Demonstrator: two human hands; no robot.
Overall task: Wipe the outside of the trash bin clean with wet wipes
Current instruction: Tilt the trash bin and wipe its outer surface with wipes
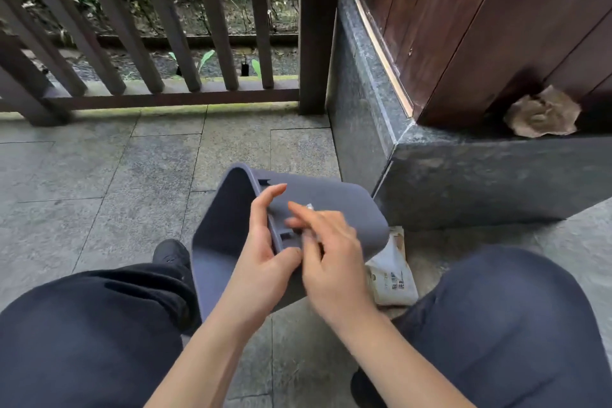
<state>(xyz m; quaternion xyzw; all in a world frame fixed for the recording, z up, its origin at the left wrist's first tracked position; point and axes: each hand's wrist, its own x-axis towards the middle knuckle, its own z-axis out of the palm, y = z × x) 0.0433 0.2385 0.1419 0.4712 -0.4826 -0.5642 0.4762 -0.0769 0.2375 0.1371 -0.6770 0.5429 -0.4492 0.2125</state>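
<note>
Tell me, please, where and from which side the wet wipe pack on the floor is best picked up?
Probably by its near end. The wet wipe pack lies flat on the stone floor, its far end tucked under the tilted trash bin. The exposed end lies nearest the right hand, so come from above with that hand, pinch its long edges and slide it toward you.

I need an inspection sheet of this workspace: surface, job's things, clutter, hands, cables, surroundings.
Surface: grey stone paving, outdoors.
Job's things: grey trash bin tipped on its side, opening to the left; wet wipes pack on the ground beside it, partly hidden.
Clutter: crumpled brownish wad on the stone ledge.
Hands: left hand has its grip on the bin's rim; right hand blurred on the bin's outside, a small white bit at its fingers.
Cables: nothing seen.
Surroundings: wooden railing, plants behind, dark wooden wall.
</note>
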